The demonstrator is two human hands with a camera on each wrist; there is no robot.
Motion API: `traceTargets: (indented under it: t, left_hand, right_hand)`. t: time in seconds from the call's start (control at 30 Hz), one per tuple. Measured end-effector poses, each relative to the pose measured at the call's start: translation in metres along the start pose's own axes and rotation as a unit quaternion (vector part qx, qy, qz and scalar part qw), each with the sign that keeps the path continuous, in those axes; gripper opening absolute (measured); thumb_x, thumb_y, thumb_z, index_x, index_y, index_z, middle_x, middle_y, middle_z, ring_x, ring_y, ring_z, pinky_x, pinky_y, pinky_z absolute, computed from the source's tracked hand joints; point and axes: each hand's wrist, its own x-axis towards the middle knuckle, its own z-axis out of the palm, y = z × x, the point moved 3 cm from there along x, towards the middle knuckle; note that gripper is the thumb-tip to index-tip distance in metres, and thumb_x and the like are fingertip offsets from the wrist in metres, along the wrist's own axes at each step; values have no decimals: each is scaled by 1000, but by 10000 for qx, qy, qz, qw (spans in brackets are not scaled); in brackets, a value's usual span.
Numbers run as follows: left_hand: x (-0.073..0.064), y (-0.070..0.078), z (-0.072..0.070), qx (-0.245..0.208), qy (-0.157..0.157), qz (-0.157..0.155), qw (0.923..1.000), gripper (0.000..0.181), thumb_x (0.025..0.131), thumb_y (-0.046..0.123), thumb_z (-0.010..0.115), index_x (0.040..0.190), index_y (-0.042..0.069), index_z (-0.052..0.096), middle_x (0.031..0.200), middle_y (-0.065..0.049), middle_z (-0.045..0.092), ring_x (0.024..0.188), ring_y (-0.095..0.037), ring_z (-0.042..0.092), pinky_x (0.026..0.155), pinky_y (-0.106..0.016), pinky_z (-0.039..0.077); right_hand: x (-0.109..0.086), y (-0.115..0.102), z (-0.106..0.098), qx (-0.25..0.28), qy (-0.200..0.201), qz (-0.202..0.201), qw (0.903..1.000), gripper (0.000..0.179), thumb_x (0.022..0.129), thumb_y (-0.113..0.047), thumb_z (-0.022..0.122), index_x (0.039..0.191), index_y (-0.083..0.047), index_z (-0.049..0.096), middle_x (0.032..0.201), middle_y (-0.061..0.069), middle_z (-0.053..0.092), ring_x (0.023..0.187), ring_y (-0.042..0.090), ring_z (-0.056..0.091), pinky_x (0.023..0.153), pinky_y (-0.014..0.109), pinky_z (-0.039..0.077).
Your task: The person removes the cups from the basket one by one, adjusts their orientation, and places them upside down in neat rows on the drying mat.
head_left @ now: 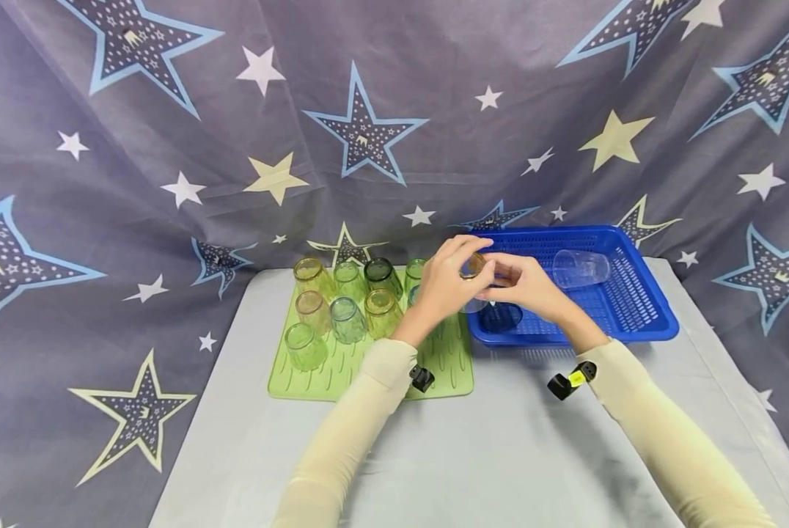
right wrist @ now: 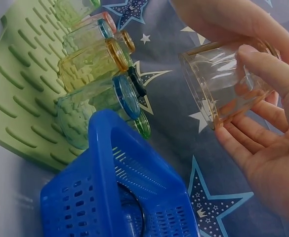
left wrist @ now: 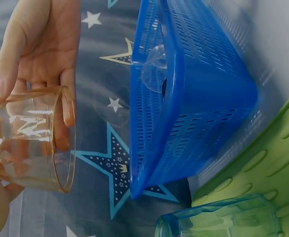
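Note:
Both hands hold an amber-tinted drinking glass [head_left: 471,265] in the air over the left end of a blue plastic basket [head_left: 639,290]. My left hand [head_left: 443,284] grips the glass from the left. From the other side my right hand [head_left: 529,286] holds it between thumb and fingers. In the right wrist view the amber glass [right wrist: 218,81] lies tilted on its side, its rim turned away from the right palm. The left wrist view shows the same glass [left wrist: 33,143] with fingers visible through its wall. Part of the left hand is cut off there.
A green drying mat [head_left: 368,381] left of the basket bears several upside-down tinted glasses, among them a green one [head_left: 305,347] and a blue one [head_left: 347,320]. Inside the basket lie a clear tumbler [head_left: 581,269] and a dark glass [head_left: 502,317]. A star-patterned curtain [head_left: 381,66] hangs behind the table.

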Motion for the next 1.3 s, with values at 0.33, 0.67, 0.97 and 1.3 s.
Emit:
traceTargets:
  t: [0.33,0.67,0.97,1.3]
  left_hand:
    - [1,7,1,621,222,229,9976,26,91,31,68,108,16,80,106,2,76,95,-13,70,74,-26,58]
    - [1,9,1,366,509,356,9974,20,92,20,69,104,10,81,102,-4,77,92,-17,71,80,-28,59]
    - [1,6,-3,193,412,302,9985,21,92,17,69,105,7,80,101,-7,77,93,-19,72,82,-29,60]
    - [-2,-4,-4,193,345,143,9991,22,91,17,69,106,7,80,101,-7,78,93,-18,74,84,-26,59]
  right_hand:
    - [-2,1,1,-217,22,-220,9995,54,88,6,73,139,9,54,138,32,57,114,1,65,90,22,58]
    - [0,-2,1,-404,70,-266,9988,21,89,0,75,102,4,58,123,7,66,114,6,66,92,23,57]
    - [5,-5,2,-370,-59,-144,9992,31,88,2,75,117,5,63,125,10,67,110,6,68,86,24,59]
    - [13,-9,6,-417,-251,563,9972,35,88,-7,78,119,2,66,106,-1,73,96,13,70,79,29,60]
